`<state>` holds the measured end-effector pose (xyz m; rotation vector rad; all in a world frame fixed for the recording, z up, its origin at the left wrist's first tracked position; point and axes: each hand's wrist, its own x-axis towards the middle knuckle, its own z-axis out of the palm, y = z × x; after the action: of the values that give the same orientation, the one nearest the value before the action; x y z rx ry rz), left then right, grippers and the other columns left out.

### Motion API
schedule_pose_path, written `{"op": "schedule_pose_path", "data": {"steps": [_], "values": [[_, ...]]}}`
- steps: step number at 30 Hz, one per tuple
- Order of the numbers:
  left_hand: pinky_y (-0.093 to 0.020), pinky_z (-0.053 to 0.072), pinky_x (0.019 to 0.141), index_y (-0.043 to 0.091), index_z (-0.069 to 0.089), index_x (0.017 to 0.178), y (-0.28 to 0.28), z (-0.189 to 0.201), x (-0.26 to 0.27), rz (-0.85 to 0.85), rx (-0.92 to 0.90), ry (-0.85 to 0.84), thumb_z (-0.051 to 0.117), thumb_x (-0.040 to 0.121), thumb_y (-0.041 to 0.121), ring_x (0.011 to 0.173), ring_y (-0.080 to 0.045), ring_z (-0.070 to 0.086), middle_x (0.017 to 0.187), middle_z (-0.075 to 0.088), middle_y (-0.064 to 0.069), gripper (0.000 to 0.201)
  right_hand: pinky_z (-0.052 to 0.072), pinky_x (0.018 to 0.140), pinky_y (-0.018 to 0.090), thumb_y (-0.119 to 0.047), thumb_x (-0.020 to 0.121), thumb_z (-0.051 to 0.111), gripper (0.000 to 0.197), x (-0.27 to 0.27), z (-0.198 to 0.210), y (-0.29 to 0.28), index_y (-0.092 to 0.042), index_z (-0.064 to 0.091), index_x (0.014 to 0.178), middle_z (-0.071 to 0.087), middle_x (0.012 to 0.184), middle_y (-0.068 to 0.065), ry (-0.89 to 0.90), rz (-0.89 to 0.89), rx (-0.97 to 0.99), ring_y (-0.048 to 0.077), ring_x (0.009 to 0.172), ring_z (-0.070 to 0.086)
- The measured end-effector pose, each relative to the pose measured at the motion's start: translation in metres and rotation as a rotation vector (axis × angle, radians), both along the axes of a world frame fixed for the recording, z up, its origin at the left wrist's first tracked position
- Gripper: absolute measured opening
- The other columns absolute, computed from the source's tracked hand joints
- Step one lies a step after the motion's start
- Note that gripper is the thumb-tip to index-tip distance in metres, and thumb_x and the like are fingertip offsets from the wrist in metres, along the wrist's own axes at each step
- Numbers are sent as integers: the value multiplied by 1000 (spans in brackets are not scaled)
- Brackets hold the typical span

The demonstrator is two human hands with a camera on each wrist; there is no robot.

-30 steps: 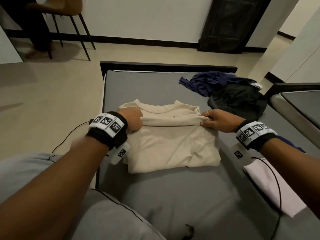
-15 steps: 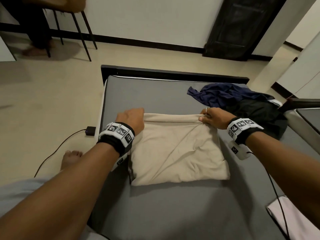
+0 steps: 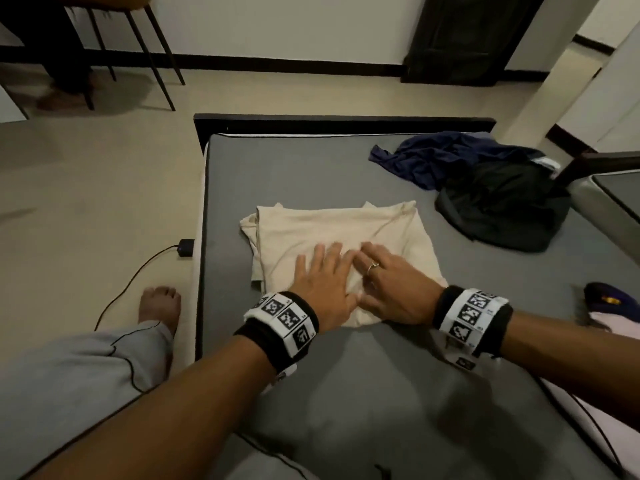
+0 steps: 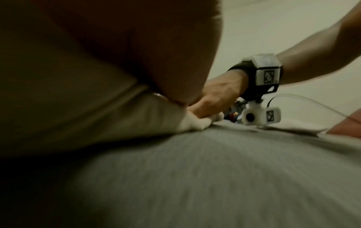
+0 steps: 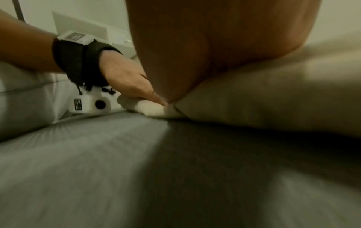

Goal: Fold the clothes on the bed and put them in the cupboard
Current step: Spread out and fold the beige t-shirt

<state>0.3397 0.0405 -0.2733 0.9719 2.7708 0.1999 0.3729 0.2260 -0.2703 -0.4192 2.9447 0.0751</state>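
A beige shirt [image 3: 332,226] lies folded into a rough square in the middle of the grey bed [image 3: 263,168]. My left hand [image 3: 325,275] and right hand [image 3: 388,275] lie flat side by side on its near half, fingers straight, pressing the cloth down. A ring shows on the right hand. In the left wrist view the shirt [image 4: 87,117] fills the left side and the right hand [image 4: 215,98] rests on its edge. The right wrist view shows the left hand [image 5: 126,83] pressing the shirt's [image 5: 273,95] near corner. A crumpled navy garment [image 3: 436,157] and a black one [image 3: 502,206] lie at the bed's far right.
A pale pink cloth [image 3: 616,320] with a dark item on it lies at the bed's right edge. A second bed [image 3: 613,202] stands to the right. On the floor to the left are a cable with a black adapter [image 3: 186,247] and my bare foot [image 3: 159,306]. A chair [image 3: 138,39] stands far left.
Both hands let go of the folded edge they had carried to the shirt's far side. They drew back toward me and now press flat on the shirt's near half.
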Motion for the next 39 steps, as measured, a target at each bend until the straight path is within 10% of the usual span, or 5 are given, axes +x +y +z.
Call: {"op": "schedule_pose_path", "data": {"steps": [5,13,23,32,39], "values": [[-56,-13,117,35,-6,157,-31,-16,-14,82,-167,-102,25,73,94,150,-26,-22,164,-18,6,107,-3,125,45,-90,82,18,107,26,-14,25,-20,-7,160,-14,167,5,-97,-208,12,25,154,-12],[-64,-12,115,26,-4,158,-85,3,-32,367,-180,18,-3,56,101,149,-37,-18,164,-20,-6,127,-2,123,53,-97,69,5,119,39,12,50,-21,-8,160,-17,166,6,-195,-365,17,27,154,-13],[-35,45,79,16,60,109,-58,44,-8,308,-87,49,50,91,64,103,-27,61,114,62,-6,53,46,102,40,-85,73,55,105,60,17,54,-6,44,140,44,146,10,-35,-571,-202,29,127,48],[-24,52,65,10,70,91,-93,54,-10,357,-228,-564,74,84,49,46,-10,58,71,72,1,40,54,58,32,-37,83,80,46,71,4,80,-21,49,113,73,86,7,-68,-808,-676,20,67,72],[-29,51,79,7,68,105,-105,58,-12,275,-464,-397,77,85,38,76,-18,66,91,73,-3,38,44,63,30,-32,85,78,40,78,15,99,-22,51,114,66,83,7,-81,-747,-557,20,72,62]]}}
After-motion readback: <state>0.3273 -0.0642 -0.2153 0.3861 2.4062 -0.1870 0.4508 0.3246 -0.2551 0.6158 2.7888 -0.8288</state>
